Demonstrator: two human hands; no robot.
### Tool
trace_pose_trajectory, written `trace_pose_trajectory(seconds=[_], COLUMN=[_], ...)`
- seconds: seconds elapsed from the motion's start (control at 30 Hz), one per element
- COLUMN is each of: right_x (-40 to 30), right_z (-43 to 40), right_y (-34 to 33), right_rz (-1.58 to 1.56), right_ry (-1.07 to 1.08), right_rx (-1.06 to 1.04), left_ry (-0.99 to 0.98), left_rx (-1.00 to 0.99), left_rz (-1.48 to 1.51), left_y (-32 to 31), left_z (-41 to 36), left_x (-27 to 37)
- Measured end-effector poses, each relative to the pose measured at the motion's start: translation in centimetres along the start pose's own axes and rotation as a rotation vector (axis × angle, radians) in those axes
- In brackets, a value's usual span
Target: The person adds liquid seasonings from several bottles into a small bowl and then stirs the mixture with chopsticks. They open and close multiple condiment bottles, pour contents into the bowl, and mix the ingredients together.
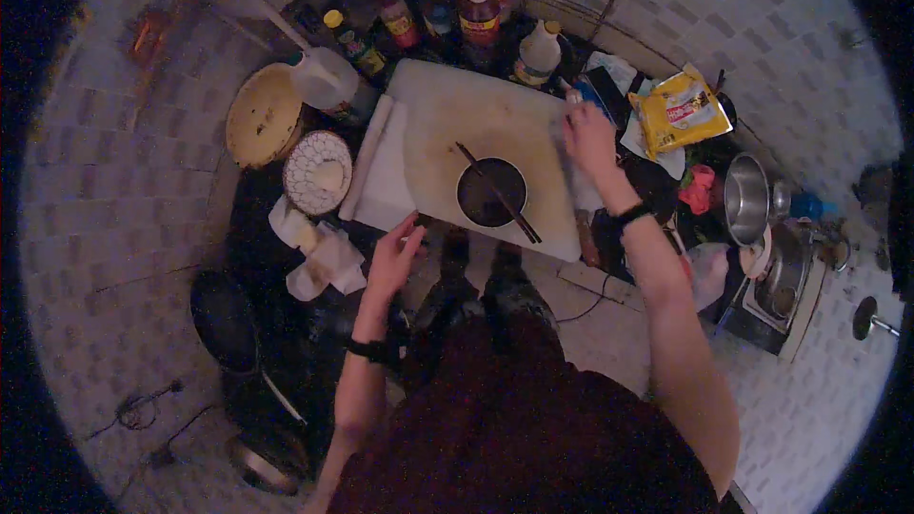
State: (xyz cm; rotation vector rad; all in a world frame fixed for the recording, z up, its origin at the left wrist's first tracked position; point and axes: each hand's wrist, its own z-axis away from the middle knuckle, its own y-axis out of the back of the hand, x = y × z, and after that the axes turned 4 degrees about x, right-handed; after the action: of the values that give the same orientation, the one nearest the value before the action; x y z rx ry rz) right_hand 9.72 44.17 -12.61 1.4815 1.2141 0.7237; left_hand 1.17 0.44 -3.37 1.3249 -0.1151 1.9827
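A pale cutting board (428,100), stained brown, lies in front of me. On its near part stands a round bowl (527,189) with a dark inside, and a pair of chopsticks (498,193) rests across the rim. My left hand (394,260) is at the board's near left edge, fingers apart, with nothing visible in it. My right hand (591,135) reaches to the board's right edge, beside a blue and black item (603,94). Its fingertips are at a small whitish thing, too blurred to tell whether it is gripped. Left of the board lies a pale rod-like roll (371,157).
Several sauce bottles (480,18) line the back. At left are a round wooden board (260,118), a patterned bowl (296,171), crumpled paper (332,264) and a dark pan (225,321). A yellow packet (678,114), a steel bowl (746,200) and a sink (782,285) are at right.
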Motion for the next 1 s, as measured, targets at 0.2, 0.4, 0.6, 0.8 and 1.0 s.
trace_pose_trajectory(seconds=[0.2, 0.4, 0.6, 0.8, 1.0], right_x=[-6.6, -8.2, -8.4, -9.4, -12.2], right_z=[7.5, 7.8, 8.1, 9.0, 11.9], right_y=[4.7, 5.6, 2.8, 4.1, 8.3], right_rz=[-0.204, -0.104, -0.106, -0.170, -0.375], right_ry=[0.525, 0.709, 0.717, 0.721, 0.465], right_rx=[-0.278, -0.421, -0.451, -0.262, 0.057], left_ry=[-0.110, -0.155, -0.049, -0.131, -0.236], left_rx=[-0.077, 0.034, -0.022, -0.044, -0.035], left_rz=[-0.260, -0.374, -0.345, -0.404, -0.572], left_y=[-2.5, -4.8, -6.5, -7.6, -7.2], left_z=[-5.0, -9.4, -10.7, -11.1, -11.4], left_x=[-0.2, -1.6, -3.4, -4.2, -3.6])
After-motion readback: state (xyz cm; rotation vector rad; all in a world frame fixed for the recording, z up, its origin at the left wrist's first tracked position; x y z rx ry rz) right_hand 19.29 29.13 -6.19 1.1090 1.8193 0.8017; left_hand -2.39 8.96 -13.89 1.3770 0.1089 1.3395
